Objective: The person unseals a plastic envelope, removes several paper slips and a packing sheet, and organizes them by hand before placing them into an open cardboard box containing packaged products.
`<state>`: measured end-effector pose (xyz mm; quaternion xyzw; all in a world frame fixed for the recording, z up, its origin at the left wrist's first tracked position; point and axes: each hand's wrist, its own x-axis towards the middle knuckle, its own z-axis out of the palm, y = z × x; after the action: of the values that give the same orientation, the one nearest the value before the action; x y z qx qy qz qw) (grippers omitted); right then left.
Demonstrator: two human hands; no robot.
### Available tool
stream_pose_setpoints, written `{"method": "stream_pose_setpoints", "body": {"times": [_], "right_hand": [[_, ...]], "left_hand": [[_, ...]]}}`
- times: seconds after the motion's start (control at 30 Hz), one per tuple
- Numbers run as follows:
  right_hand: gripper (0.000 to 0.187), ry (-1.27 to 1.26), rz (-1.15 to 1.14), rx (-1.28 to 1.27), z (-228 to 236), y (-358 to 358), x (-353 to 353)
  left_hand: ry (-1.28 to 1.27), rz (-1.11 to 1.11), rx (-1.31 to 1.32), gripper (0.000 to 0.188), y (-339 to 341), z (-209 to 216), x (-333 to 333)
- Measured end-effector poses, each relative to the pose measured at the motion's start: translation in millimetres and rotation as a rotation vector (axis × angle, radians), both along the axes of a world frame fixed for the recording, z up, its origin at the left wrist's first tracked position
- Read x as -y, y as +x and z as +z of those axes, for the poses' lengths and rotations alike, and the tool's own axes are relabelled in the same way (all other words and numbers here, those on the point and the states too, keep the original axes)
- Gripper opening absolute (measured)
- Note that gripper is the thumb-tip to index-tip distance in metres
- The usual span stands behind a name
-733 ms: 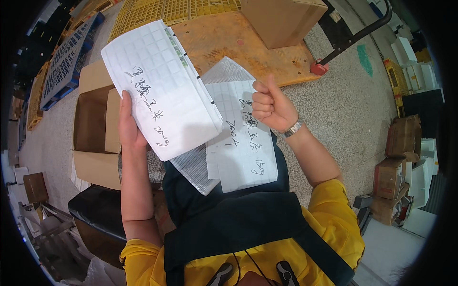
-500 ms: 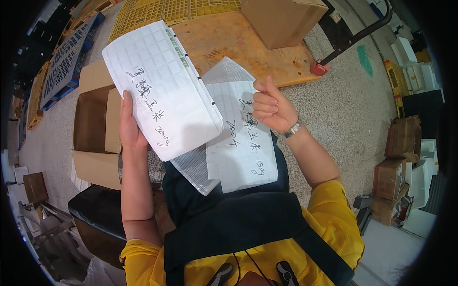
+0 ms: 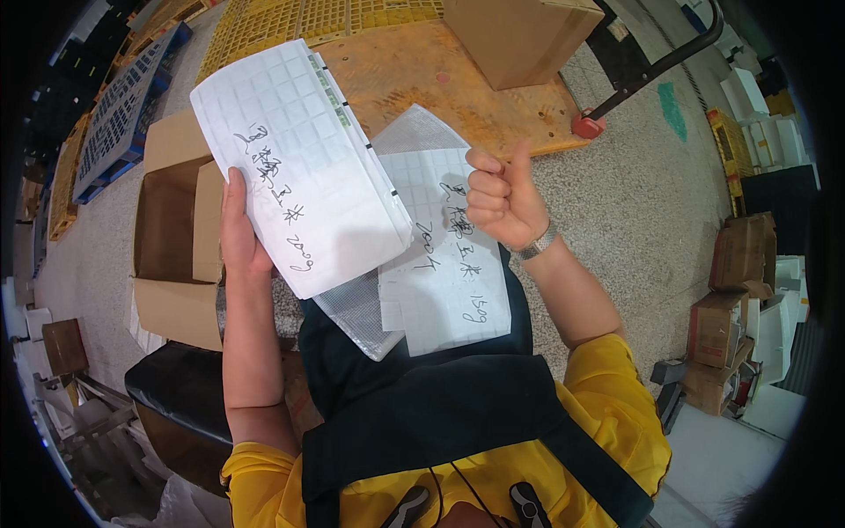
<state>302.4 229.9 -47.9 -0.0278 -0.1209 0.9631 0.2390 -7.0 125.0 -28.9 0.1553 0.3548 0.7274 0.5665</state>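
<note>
Beyond the dark apron (image 3: 431,409), toward its upper left, was a stack of white sheets (image 3: 295,176), tilted and a little bowed. Its top face showed a faint grid of squares and a slanting line of black handwriting; green and black marks ran along its right edge, where several layers fanned slightly apart. The left hand (image 3: 242,233) had it at the side, its grip pinching that edge with the thumb on top and the fingers hidden beneath. On the apron's lap part lay a translucent textured bag (image 3: 361,321), partly covered, and over it a second white sheet (image 3: 453,273), gridded and written on too. Above that sheet was the right hand (image 3: 506,198), its grip curled into a fist with the thumb raised; whether it touched the paper, I could not tell.

Farther beyond the apron stood a worn orange board (image 3: 400,75) carrying a brown box (image 3: 524,44), with yellow lattice panels (image 3: 299,22) behind. Left of the apron were a carton (image 3: 180,308) with spread flaps and a blue pallet (image 3: 132,114); right of it, speckled floor (image 3: 616,264) and worn cartons (image 3: 717,330).
</note>
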Motion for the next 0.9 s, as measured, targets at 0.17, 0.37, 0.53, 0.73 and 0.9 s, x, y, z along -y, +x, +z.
{"method": "stream_pose_setpoints", "body": {"times": [0.17,0.37,0.53,0.73,0.9], "right_hand": [[0.063,0.031,0.053,-0.134,1.5,-3.1,2.2],[0.068,-0.033,-0.01,-0.045,14.4,-7.8,6.0],[0.076,-0.011,-0.086,0.011,24.7,-12.3,3.3],[0.093,-0.003,-0.025,-0.031,20.5,-30.6,7.5],[0.098,-0.027,0.048,0.032,21.7,-52.7,21.4]], "left_hand": [[-0.021,-0.01,0.016,0.045,1.4,0.2,0.3],[-0.112,-0.15,0.064,0.039,31.1,-8.9,10.6],[-0.341,-0.45,-1.106,0.036,49.8,-46.8,18.0],[-0.247,-0.248,-1.96,0.027,56.3,0.2,18.8],[0.366,0.082,-1.731,0.023,91.0,37.7,-1.9]]}}
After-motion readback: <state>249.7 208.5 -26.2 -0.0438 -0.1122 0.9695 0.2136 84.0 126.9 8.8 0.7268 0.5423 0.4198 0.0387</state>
